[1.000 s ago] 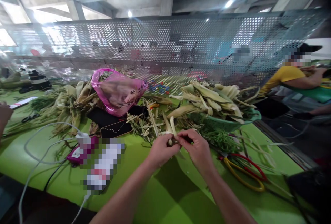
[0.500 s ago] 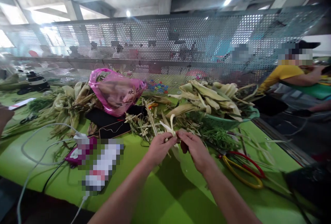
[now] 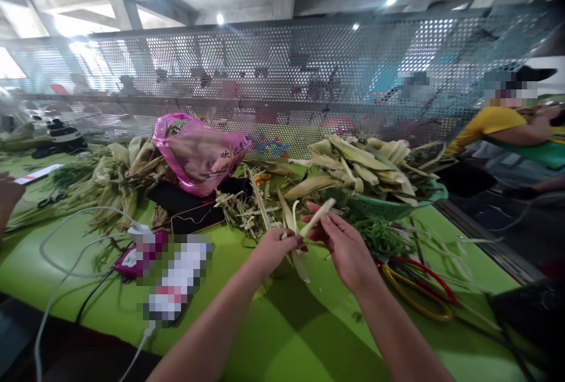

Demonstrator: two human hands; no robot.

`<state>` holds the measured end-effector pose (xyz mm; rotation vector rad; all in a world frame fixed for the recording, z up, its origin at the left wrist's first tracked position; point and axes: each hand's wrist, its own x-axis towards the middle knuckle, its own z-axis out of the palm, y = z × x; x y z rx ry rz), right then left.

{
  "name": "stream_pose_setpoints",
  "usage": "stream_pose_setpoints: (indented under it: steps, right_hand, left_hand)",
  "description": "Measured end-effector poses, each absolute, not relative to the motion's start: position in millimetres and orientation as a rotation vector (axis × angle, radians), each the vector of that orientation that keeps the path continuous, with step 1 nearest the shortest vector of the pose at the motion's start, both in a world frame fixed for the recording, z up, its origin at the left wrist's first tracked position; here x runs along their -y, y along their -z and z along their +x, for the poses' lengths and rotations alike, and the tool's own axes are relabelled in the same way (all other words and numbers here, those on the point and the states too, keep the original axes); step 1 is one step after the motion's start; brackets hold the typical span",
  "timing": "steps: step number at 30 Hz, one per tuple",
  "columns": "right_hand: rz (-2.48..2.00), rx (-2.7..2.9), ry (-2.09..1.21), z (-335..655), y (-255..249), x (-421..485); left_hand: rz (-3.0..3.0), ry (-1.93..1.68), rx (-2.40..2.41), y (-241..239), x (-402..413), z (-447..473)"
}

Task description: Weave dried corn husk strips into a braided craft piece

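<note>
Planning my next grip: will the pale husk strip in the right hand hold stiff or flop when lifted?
Likely fairly stiff: the husk strip juts straight from the right hand unsupported. Probably light and thin, so it may tear if yanked.

I've got left hand (image 3: 273, 249) and right hand (image 3: 346, 246) at frame centre over the worktop (image 3: 309, 335), both gripping the husk strip (image 3: 316, 217) between them. Basket (image 3: 397, 208) behind them, right of centre. Scissors (image 3: 419, 291) lower right, beside right hand. Bag (image 3: 198, 155) behind, left of centre, with the husk pile (image 3: 119, 176) to its left. Cable (image 3: 66, 252) lower left. Perforated screen (image 3: 282, 76) across the back.
</note>
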<state>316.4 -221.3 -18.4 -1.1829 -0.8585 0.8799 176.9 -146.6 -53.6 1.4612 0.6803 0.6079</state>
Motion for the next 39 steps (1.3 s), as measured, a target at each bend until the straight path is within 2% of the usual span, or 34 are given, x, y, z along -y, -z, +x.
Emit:
stream_pose_setpoints:
  steps: [7,14,21,26,34,39]
  right_hand:
    - [-1.359,1.324,-0.744,315,13,223]
    - [-1.423,1.543,-0.561,323,7,226]
    - [-1.475,1.82,-0.546,332,9,225]
    - [-1.511,1.881,-0.491,328,10,224]
    - [-1.565,1.884,-0.199,315,20,224]
    - [-1.538,1.873,-0.169,308,21,223]
  left_hand:
    - [1.418,-0.686,-0.716,58,142,181]
    - [1.709,-0.72,-0.775,47,138,171]
    - [1.926,-0.657,-0.792,44,136,165]
    - [2.072,-0.675,-0.803,43,136,163]
    - [2.153,-0.701,-0.806,40,141,160]
    - [2.202,-0.679,-0.84,41,141,159]
